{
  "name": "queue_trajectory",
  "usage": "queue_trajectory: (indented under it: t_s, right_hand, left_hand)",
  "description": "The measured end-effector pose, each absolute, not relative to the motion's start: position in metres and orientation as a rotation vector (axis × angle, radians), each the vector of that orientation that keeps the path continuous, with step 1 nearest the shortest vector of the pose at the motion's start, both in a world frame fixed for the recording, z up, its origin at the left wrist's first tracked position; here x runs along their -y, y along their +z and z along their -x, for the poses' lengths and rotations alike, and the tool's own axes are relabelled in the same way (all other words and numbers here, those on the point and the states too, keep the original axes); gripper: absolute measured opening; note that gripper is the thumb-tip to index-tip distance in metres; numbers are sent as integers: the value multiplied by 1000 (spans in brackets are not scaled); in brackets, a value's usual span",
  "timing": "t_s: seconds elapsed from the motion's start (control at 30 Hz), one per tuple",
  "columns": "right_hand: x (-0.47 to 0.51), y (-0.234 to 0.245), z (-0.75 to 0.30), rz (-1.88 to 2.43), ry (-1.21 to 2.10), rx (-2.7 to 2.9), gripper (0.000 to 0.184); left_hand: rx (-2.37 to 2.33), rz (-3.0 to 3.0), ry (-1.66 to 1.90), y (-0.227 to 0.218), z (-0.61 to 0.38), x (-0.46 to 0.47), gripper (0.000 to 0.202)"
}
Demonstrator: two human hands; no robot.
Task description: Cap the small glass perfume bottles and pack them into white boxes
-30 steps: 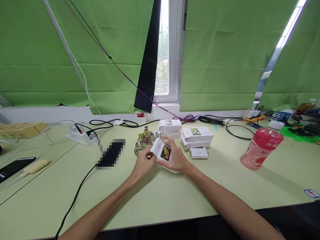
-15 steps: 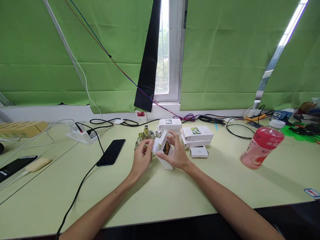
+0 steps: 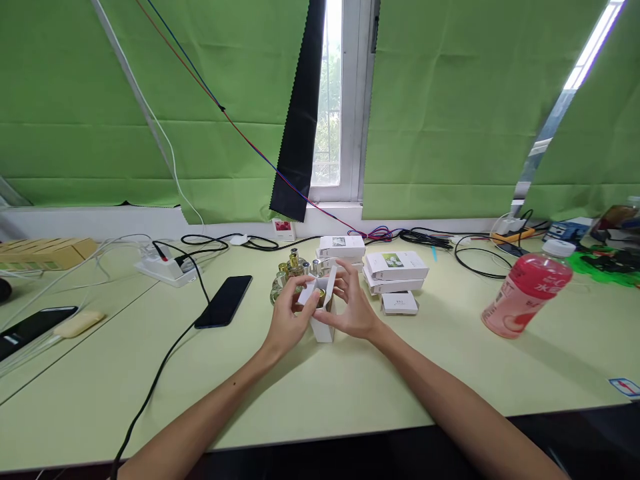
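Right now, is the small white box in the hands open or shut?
Open: the white box has its flap raised, held between the left hand and right hand.

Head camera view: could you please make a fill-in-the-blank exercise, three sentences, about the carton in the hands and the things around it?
1. The left hand and the right hand together hold a small ___ carton.
2. The black phone lies flat on the table, to the ___ of both hands.
3. The large curtains behind the table are ___.

Missing words: white; left; green.
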State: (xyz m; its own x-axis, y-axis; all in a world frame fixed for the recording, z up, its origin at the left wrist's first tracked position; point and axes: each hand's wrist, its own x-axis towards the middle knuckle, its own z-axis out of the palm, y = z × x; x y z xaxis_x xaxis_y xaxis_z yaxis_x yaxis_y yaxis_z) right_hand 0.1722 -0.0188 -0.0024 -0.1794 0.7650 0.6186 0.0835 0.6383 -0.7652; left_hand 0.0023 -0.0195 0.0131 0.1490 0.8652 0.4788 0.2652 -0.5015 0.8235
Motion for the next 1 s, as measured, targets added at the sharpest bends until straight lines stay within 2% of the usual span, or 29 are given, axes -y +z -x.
queue_trajectory:
  t_s: [0.33, 0.67, 1.0]
  right_hand:
    - [14, 8, -189, 673, 860, 1789, 100]
    - [9, 13, -200, 642, 1002, 1816, 107]
    - [5, 14, -204, 669, 1110, 1788, 110]
  left_hand:
    - [-1018, -1893, 1228, 16, -5, 22, 37]
    - [-1023, -1859, 1230, 11, -4, 20, 64]
    - [-1007, -1873, 1230, 12, -4, 20, 65]
